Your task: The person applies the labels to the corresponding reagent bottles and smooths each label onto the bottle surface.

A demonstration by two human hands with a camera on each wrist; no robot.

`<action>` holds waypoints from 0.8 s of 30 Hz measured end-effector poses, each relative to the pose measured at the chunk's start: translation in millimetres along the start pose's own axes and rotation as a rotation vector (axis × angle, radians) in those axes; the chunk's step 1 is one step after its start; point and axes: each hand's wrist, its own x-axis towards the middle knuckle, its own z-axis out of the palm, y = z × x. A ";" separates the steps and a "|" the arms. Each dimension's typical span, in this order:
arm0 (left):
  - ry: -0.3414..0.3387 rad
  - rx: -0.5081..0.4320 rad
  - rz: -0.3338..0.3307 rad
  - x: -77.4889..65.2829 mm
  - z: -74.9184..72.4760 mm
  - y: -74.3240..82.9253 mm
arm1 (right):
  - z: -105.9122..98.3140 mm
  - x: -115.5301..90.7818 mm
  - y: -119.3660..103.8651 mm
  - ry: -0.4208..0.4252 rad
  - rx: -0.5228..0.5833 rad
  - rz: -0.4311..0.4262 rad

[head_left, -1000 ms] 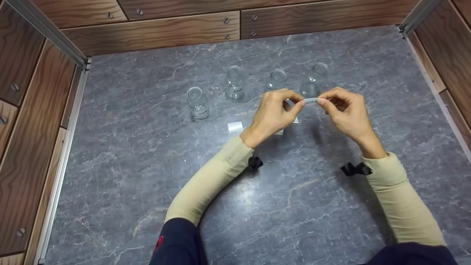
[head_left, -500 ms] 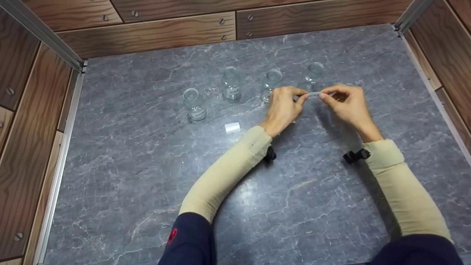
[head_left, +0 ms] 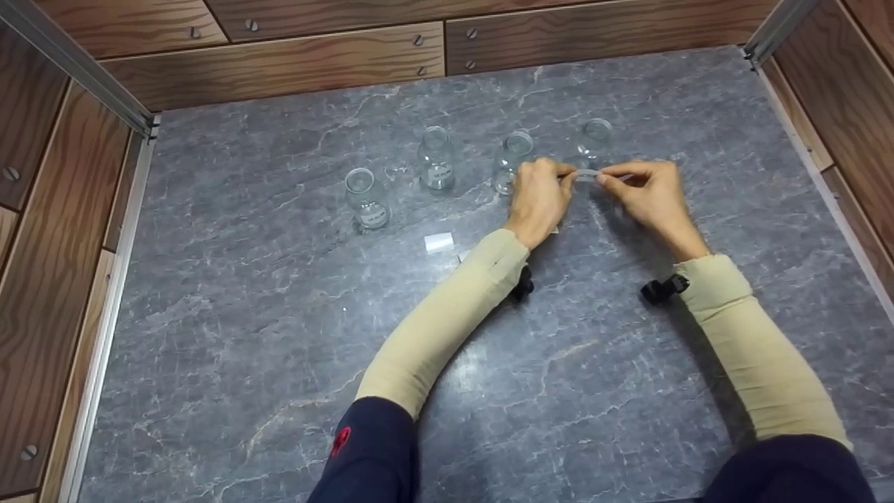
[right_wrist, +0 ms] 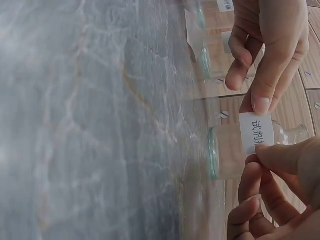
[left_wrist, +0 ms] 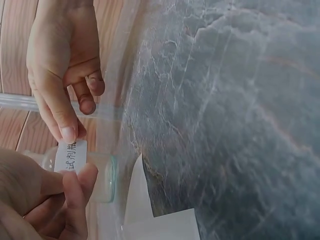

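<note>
A small white label [head_left: 587,175] with printed characters spans the space between my two hands. My left hand [head_left: 542,199] pinches its left end and my right hand [head_left: 651,202] pinches its right end, thumbs and forefingers at the edges. Directly behind it stands a clear glass bottle [head_left: 594,136], the rightmost in the row; the label overlaps this bottle in both wrist views. In the right wrist view, the label [right_wrist: 256,127] faces the camera, its last character partly under my right thumb. My left hand partly covers another bottle [head_left: 517,145].
Two more glass bottles, one in the middle [head_left: 436,161] and one at the left [head_left: 367,199], bear labels. A white paper piece [head_left: 438,242] lies on the grey marbled table [head_left: 244,314]. Other white papers [left_wrist: 167,225] lie under my left hand. Wood-patterned walls [head_left: 293,59] enclose the table.
Both hands have moved forward with the label, closer to the rightmost bottle. My left hand and forearm also shifted right, uncovering more of the bottle beside it. The head view shifted slightly.
</note>
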 end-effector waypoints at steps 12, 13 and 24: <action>0.005 0.015 -0.036 3.4 2.5 2.1 | 3.2 -0.6 -7.7 0.036 -0.002 -0.006; 0.007 0.014 -0.035 3.8 2.9 1.8 | 3.3 -0.5 -8.0 0.038 -0.006 -0.007; 0.035 0.000 -0.014 4.1 5.5 0.4 | 3.1 1.3 -1.8 0.051 -0.007 0.024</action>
